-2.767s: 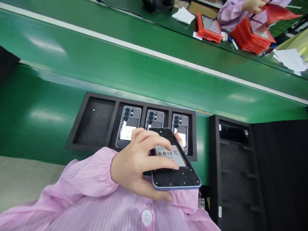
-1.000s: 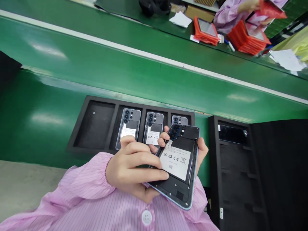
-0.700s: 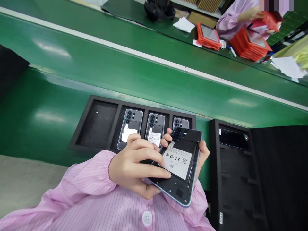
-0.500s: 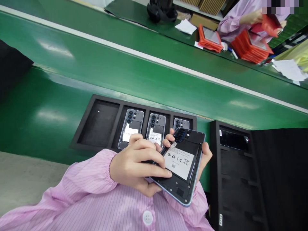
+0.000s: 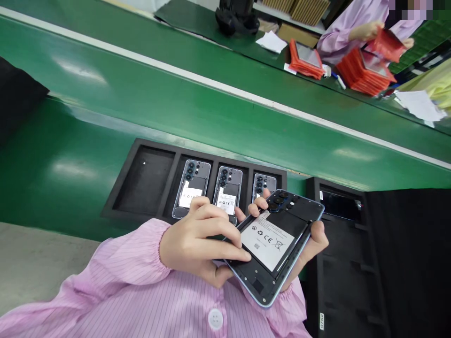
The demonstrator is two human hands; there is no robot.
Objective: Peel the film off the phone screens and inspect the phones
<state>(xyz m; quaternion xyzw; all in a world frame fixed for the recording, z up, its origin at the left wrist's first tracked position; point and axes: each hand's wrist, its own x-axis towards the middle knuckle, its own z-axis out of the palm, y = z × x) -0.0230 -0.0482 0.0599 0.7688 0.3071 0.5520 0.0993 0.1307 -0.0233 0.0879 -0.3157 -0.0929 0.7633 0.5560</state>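
A smartphone (image 5: 296, 216) without its back cover is tilted in front of my chest, its white battery label and camera rings facing up. My right hand (image 5: 313, 244) wraps it from beneath, thumb on the right edge and fingertips over the upper left edge. My left hand (image 5: 200, 239) pinches the phone's lower left side, index fingertip on the black inner part and thumb at the edge. Behind the hands lies a black foam tray (image 5: 121, 192) with similar phones in three compartments: a left phone (image 5: 192, 188), a middle phone (image 5: 229, 185) and a partly hidden right phone (image 5: 264, 183).
On the right stands a black foam box (image 5: 313, 277) with a dark phone (image 5: 340, 204) in its top slot. A white rail (image 5: 197, 77) crosses the green bench (image 5: 148, 98). Beyond it, a co-worker's hands (image 5: 368, 30) hold a red pouch near stacked red pouches (image 5: 366, 75).
The held phone has shifted right and turned clockwise, with my right hand following it. My left hand stays almost in place. The co-worker's hands and red pouch have moved slightly.
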